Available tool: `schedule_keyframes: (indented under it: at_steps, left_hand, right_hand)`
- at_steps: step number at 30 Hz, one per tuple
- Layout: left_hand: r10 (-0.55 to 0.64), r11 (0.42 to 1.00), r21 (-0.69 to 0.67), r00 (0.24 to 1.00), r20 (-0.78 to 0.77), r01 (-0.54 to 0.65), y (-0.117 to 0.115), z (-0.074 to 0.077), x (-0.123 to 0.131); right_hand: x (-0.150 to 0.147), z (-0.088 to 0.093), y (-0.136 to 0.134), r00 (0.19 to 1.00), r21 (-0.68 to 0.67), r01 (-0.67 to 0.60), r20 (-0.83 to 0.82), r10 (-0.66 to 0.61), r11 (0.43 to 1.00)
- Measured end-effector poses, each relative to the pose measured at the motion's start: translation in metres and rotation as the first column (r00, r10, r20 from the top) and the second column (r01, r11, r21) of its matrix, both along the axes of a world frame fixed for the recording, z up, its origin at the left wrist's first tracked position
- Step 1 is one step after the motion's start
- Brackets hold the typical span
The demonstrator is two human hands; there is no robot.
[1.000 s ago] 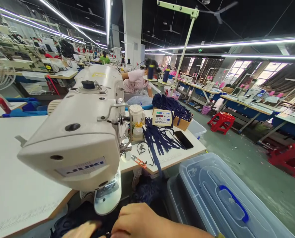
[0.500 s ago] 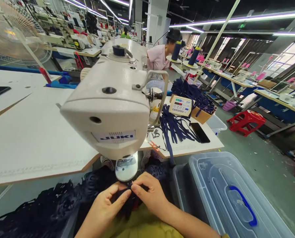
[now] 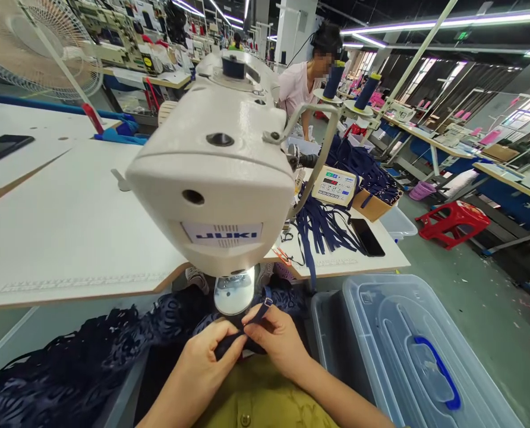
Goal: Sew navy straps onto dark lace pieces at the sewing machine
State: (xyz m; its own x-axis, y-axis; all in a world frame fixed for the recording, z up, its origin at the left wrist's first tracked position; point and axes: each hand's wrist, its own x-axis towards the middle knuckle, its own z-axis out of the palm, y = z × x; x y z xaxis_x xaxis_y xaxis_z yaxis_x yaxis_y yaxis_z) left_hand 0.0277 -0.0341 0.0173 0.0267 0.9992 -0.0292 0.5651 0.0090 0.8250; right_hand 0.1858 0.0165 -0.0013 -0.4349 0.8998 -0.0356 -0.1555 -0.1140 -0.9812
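In front of my body, just below the sewing machine's small lit bed [image 3: 233, 295], my two hands meet with the fingertips close together. My left hand [image 3: 205, 356] pinches a piece of dark navy fabric [image 3: 226, 345] between thumb and fingers. Between thumb and forefinger, my right hand [image 3: 285, 345] grips a narrow navy strap [image 3: 259, 313]. A small slider buckle [image 3: 268, 302] on that strap sticks up above the fingers. The white sewing machine head [image 3: 211, 178] stands over the bed. Fingers hide where strap and fabric meet.
Dark lacy garments [image 3: 82, 356] fill a bin at lower left. A lidded clear plastic box [image 3: 381, 339] stands at right. On the white table [image 3: 91, 232] lie navy straps [image 3: 322, 226], a phone [image 3: 367, 236] and a control panel [image 3: 334, 185]. Another person [image 3: 296, 83] works behind the machine.
The camera view has shifted, so the machine sits further right and higher. The strap with its slider buckle now shows above my right fingers. Both hands stay pinched together.
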Motion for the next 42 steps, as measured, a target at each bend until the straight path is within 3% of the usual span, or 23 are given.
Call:
schedule_keyframes:
  at_steps: [6,15,18,22,27,32,37,42]
  left_hand:
    - [0.015,0.998,0.064,1.000,0.018,-0.016,-0.004,-0.005,0.000]
    - [0.027,0.998,0.061,1.000,-0.013,-0.026,-0.004,-0.006,0.003]
    - [0.042,0.995,0.093,0.999,-0.031,-0.039,-0.004,-0.002,0.005]
    - [0.042,0.966,0.259,0.994,-0.104,-0.014,-0.007,0.002,0.005]
    - [0.089,0.856,0.510,0.948,-0.307,0.085,-0.011,0.007,0.004]
    - [0.133,0.794,0.591,0.907,-0.400,0.144,-0.013,0.012,0.005]
    - [0.112,0.814,0.566,0.921,-0.373,0.130,-0.010,0.012,0.006]
    - [-0.025,0.910,0.395,0.969,-0.247,0.124,-0.005,0.019,0.003]
  right_hand:
    - [0.003,0.000,-0.001,0.981,0.173,0.070,0.168,-0.100,0.982]
    - [0.005,0.001,-0.001,0.951,0.393,0.027,0.272,-0.144,0.919]
    - [0.006,-0.001,-0.002,0.970,0.365,0.021,0.217,-0.107,0.931]
    - [0.003,-0.004,-0.003,0.996,0.317,0.038,0.067,-0.062,0.948]
    - [-0.002,-0.006,-0.005,0.985,0.327,0.125,-0.155,-0.077,0.937]
    - [-0.004,-0.006,-0.005,0.969,0.359,0.152,-0.236,-0.068,0.921]
    - [-0.003,-0.005,-0.008,0.983,0.348,0.161,-0.139,-0.119,0.924]
    - [0.005,0.007,-0.007,0.994,0.363,0.079,0.043,-0.102,0.928]
